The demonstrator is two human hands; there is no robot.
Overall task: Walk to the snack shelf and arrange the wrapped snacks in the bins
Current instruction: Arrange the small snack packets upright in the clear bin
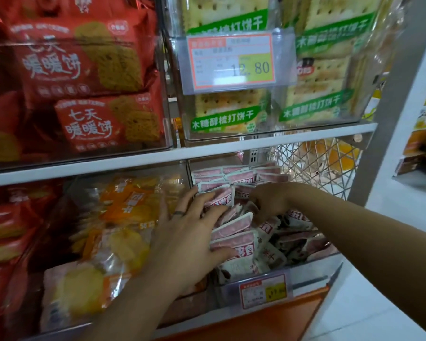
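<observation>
One view only, taken from a wide-angle camera worn on the head. The snack shelf is faced forward and slightly down, at arm's reach. The lower right bin is framed near centre. The left hand and right hand are seen from behind.

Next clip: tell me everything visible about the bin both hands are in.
Clear plastic bin on the lower shelf, with a price tag on its front. It holds pink-and-white packets: neat rows at the back, jumbled in front. The left hand lies spread flat on them; the right hand reaches in, its fingers hidden.
</observation>
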